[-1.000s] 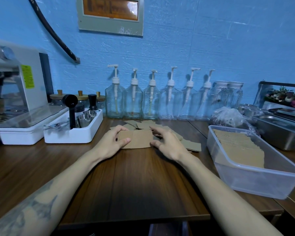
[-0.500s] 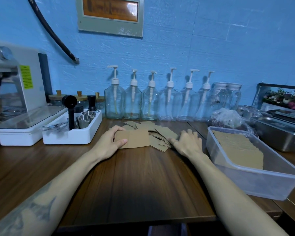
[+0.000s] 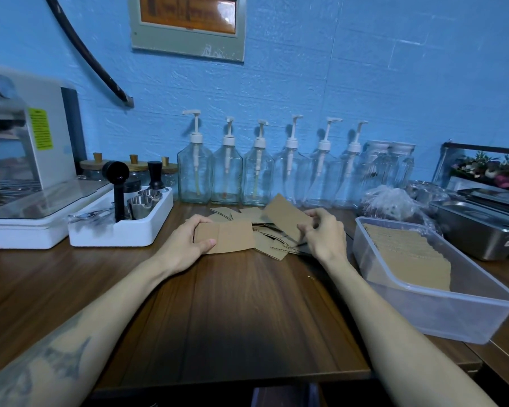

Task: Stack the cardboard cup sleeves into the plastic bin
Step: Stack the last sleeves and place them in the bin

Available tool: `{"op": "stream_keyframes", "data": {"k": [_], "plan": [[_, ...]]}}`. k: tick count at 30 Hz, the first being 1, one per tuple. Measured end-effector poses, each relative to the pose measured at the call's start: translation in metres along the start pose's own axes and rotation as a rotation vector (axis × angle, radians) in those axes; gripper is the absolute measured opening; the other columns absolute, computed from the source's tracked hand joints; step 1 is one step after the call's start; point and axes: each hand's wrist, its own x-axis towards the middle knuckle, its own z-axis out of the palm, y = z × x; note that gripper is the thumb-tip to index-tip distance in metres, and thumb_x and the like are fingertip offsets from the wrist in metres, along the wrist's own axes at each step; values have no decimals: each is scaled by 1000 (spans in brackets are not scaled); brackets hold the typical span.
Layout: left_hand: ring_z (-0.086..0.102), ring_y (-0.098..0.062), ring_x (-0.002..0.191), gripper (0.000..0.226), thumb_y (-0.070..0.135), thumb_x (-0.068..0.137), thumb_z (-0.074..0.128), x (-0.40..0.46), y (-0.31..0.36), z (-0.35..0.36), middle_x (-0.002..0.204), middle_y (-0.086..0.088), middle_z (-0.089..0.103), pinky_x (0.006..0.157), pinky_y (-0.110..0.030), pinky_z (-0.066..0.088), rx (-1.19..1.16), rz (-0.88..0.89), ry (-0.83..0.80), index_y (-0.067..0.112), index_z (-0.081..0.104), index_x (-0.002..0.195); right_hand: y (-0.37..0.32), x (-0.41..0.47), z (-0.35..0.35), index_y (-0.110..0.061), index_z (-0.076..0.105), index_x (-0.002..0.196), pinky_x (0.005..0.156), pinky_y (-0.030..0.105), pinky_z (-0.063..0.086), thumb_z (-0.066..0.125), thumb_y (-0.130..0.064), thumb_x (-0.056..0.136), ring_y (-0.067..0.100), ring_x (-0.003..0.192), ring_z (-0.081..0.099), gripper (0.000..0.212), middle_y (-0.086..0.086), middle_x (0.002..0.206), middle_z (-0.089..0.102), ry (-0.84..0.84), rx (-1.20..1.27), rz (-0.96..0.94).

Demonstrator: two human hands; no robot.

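Note:
Several flat brown cardboard cup sleeves [image 3: 269, 243] lie in a loose pile on the wooden counter. My left hand [image 3: 187, 245] grips the left end of a small stack of sleeves [image 3: 228, 237] lying flat. My right hand [image 3: 323, 235] pinches one sleeve [image 3: 285, 215] and holds it tilted up above the pile. To the right stands the clear plastic bin [image 3: 459, 312], which holds a slanted row of sleeves [image 3: 409, 257].
A white tray [image 3: 121, 235] with metal cups and a black tamper sits left of the pile, next to an espresso machine [image 3: 21, 160]. Glass pump bottles [image 3: 257, 171] line the wall behind. Steel containers [image 3: 479, 230] and a plastic bag [image 3: 391, 204] stand at the right.
My right hand moved from the table beside the bin back to the pile and lifted one sleeve. My left hand stayed on its stack.

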Motion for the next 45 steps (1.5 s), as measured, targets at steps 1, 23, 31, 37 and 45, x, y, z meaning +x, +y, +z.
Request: {"op": "stream_keyframes", "data": {"k": [1, 23, 31, 37, 45], "plan": [[58, -20, 110, 30, 16, 90, 69, 0, 0, 0, 119, -3, 60, 100, -42, 46, 1, -4, -2, 30, 53, 112, -2, 0, -1, -27, 66, 113, 82, 40, 52, 69, -24, 89, 27, 93, 64, 24, -2, 91, 67, 33, 82, 0], [63, -13, 102, 44, 14, 89, 71, -8, 14, 3, 115, 3, 63, 85, -25, 52, -115, 63, -96, 23, 53, 127, -31, -35, 32, -30, 47, 146, 90, 29, 43, 62, -25, 96, 16, 100, 54, 52, -1, 118, 56, -399, -115, -548], [63, -2, 96, 42, 16, 85, 75, -9, 14, 2, 116, 9, 65, 83, -13, 49, -118, 117, -88, 28, 61, 123, -28, -36, 29, -29, 49, 145, 92, 31, 46, 64, -18, 94, 16, 102, 56, 54, -1, 120, 66, -416, -92, -577], [66, -17, 99, 42, 16, 84, 77, -8, 11, 2, 112, 1, 68, 91, -35, 54, -109, 90, -66, 27, 61, 121, -14, -29, 7, -30, 54, 137, 96, 42, 44, 68, -40, 90, 16, 105, 50, 50, -8, 109, 64, -249, -178, -460], [66, -15, 97, 40, 18, 84, 77, -10, 13, 2, 108, 3, 68, 90, -35, 54, -71, 75, -52, 28, 60, 118, 12, -31, -21, -19, 56, 133, 102, 45, 34, 49, -61, 93, 30, 126, 40, 59, 8, 133, 49, -209, -596, -243]]}}
